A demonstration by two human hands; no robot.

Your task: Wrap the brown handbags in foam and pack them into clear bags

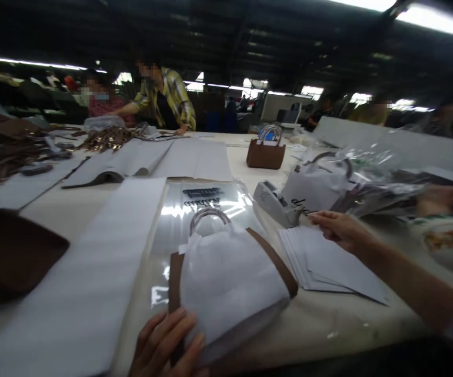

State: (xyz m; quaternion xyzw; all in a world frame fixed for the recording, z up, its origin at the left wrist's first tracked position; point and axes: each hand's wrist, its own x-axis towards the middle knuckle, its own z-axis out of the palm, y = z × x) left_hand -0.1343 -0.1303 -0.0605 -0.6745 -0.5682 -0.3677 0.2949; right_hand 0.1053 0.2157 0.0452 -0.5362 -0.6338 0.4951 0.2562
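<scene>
A brown handbag [234, 277] lies in front of me, its front covered by white wrapping and its handles [211, 213] wrapped too. My left hand [167, 343] grips the bag's lower left edge, thumb over the wrapping and fingers along the side. To the right, my right hand [340, 230] is pinched closed just beside the mouth of a grey tape dispenser [279, 204]. What sits between its fingertips is too small to make out. Below that hand is a stack of white sheets [328, 264]. Under the bag lies a shiny clear plastic sheet [171, 225].
Long white sheets [77, 277] and a dark brown piece [14, 251] are on the left. Another brown handbag [265, 153] stands farther back. A wrapped bag [316, 183] and clear plastic lie right. A co-worker's hand [442, 199] is at far right; a person in plaid [175, 97] leans across behind.
</scene>
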